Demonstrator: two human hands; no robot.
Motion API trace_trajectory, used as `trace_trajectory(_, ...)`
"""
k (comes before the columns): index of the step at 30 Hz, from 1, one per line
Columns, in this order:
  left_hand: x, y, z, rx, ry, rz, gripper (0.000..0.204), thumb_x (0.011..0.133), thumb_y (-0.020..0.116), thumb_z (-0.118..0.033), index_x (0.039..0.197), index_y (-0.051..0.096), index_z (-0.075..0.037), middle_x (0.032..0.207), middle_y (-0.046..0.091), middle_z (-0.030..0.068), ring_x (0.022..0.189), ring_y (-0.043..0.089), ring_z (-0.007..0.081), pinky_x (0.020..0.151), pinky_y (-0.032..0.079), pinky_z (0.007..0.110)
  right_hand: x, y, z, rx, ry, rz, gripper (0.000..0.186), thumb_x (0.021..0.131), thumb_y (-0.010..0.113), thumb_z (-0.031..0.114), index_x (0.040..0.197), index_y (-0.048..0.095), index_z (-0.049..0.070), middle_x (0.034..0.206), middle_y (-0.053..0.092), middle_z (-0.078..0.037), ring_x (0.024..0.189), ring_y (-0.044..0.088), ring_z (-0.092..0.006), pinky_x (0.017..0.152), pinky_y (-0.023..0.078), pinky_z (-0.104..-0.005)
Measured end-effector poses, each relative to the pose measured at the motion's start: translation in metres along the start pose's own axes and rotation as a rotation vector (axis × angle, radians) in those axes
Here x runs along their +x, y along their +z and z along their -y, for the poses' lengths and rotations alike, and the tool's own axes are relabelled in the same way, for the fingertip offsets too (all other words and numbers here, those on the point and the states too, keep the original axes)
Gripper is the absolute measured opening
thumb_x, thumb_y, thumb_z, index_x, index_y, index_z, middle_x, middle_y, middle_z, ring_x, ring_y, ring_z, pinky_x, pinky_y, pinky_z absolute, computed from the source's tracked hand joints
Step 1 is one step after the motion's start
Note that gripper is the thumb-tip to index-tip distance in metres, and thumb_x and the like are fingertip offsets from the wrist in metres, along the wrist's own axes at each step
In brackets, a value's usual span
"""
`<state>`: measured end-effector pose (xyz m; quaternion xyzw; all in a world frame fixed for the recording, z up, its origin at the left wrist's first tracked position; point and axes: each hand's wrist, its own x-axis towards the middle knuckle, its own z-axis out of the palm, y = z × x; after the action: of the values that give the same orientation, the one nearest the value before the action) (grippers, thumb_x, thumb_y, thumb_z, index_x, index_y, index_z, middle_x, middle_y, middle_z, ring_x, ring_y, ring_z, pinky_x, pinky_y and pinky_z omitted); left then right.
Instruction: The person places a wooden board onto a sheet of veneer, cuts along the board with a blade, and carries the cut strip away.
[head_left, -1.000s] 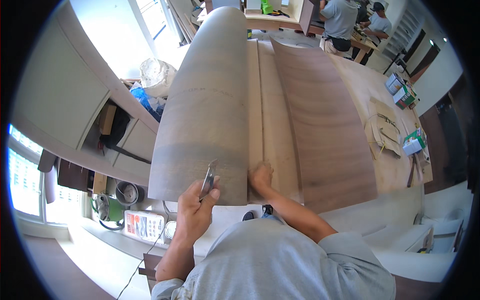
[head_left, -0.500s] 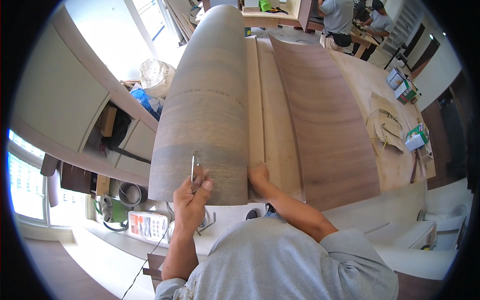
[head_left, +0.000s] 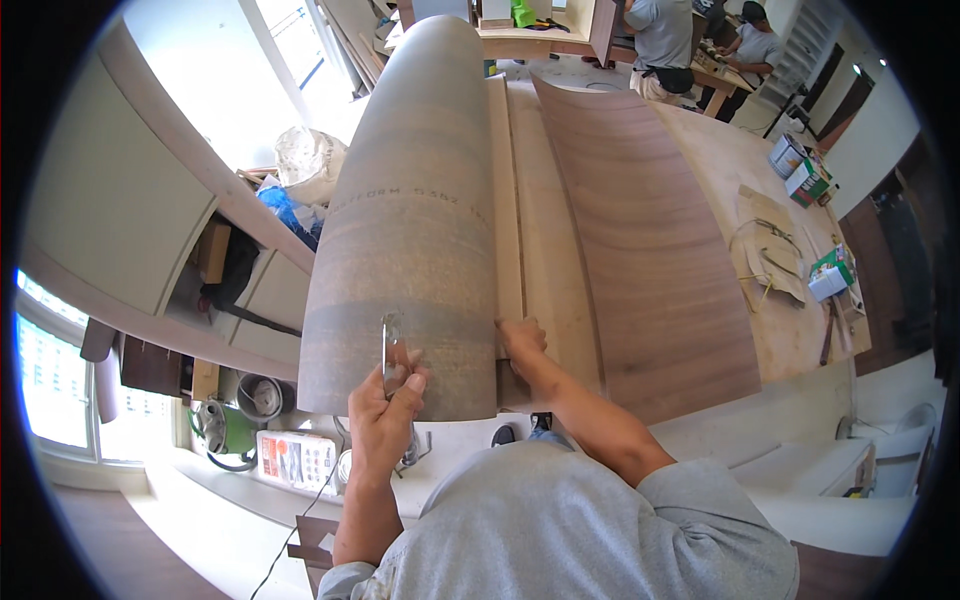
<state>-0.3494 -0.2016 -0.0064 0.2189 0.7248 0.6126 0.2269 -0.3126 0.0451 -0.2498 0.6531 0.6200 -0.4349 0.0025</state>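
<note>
A long grey-brown laminate sheet [head_left: 400,260], curled into a half-round, lies lengthwise before me on the table. Over its near end, my left hand [head_left: 385,415] grips a thin, shiny flat tool [head_left: 388,345] between thumb and fingers. The tool points away from me; its exact kind is unclear. My right hand [head_left: 522,340] is at the curled sheet's right edge, above a pale wood strip [head_left: 508,200]. Its fingers are curled, and what they hold, if anything, is hidden. Farther right, a brown wood-grain sheet [head_left: 660,260] lies bowed along its length.
Tins [head_left: 808,180], a flattened paper bag [head_left: 770,245] and a green-and-white can [head_left: 832,272] occupy the table's right side. Buckets [head_left: 262,395] and a white sack [head_left: 297,458] stand on the floor at left. Two people [head_left: 660,50] work at the far right.
My right hand has shifted slightly away from the near edge, with its fingers turned. The left hand keeps the tool in nearly the same place. The view has tilted a little.
</note>
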Motion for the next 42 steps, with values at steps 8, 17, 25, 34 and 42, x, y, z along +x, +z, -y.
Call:
trace_trajectory(8, -0.001, 0.001, -0.003, -0.017, -0.004, 0.001, 0.039, 0.102, 0.070, -0.019, 0.127, 0.068, 0.011, 0.092, 0.070, 0.0022, 0.070, 0.056, 0.0076, 0.063, 0.047, 0.024, 0.004, -0.029, 0.004, -0.067, -0.077, 0.142, 0.069, 0.080, 0.082, 0.056, 0.120, 0.076, 0.000, 0.127, 0.073, -0.025, 0.120, 0.070, -0.0408, 0.100, 0.056, -0.0496)
trace_trajectory(17, 0.000, -0.007, 0.003, 0.010, 0.029, -0.065, 0.039, 0.102, 0.070, -0.019, 0.125, 0.067, 0.011, 0.089, 0.068, 0.0017, 0.069, 0.054, 0.0063, 0.062, 0.045, 0.023, 0.049, -0.028, -0.015, -0.297, -0.397, 0.063, 0.058, 0.088, 0.076, 0.053, 0.101, 0.080, -0.003, 0.110, 0.076, -0.028, 0.110, 0.072, -0.0423, 0.093, 0.054, -0.0511)
trace_trajectory(25, -0.004, -0.010, 0.008, -0.111, 0.035, -0.037, 0.035, 0.102, 0.071, -0.017, 0.127, 0.068, 0.008, 0.090, 0.069, 0.0013, 0.070, 0.053, 0.0045, 0.061, 0.043, 0.021, 0.004, -0.132, -0.045, 0.181, -0.304, 0.231, 0.033, 0.086, 0.085, 0.030, 0.078, 0.068, 0.003, 0.069, 0.064, -0.009, 0.060, 0.056, -0.0178, 0.055, 0.044, -0.0399)
trace_trajectory(34, -0.006, 0.006, 0.012, 0.188, 0.238, -0.020, 0.034, 0.104, 0.067, -0.019, 0.129, 0.069, 0.005, 0.097, 0.075, 0.0070, 0.076, 0.059, 0.0082, 0.068, 0.049, 0.024, -0.073, -0.308, -0.144, 0.473, -0.140, 0.178, 0.016, 0.093, 0.080, 0.015, 0.099, 0.073, 0.002, 0.088, 0.073, -0.006, 0.077, 0.067, -0.0134, 0.069, 0.053, -0.0291)
trace_trajectory(42, -0.036, 0.056, -0.015, -0.053, 0.261, -0.030, 0.032, 0.107, 0.063, -0.015, 0.131, 0.067, 0.006, 0.101, 0.071, 0.0082, 0.076, 0.063, 0.0112, 0.067, 0.051, 0.026, -0.102, -0.365, -0.203, 0.494, -0.184, 0.049, 0.028, 0.103, 0.068, 0.023, 0.106, 0.074, -0.004, 0.092, 0.075, -0.007, 0.077, 0.067, -0.0132, 0.070, 0.055, -0.0320)
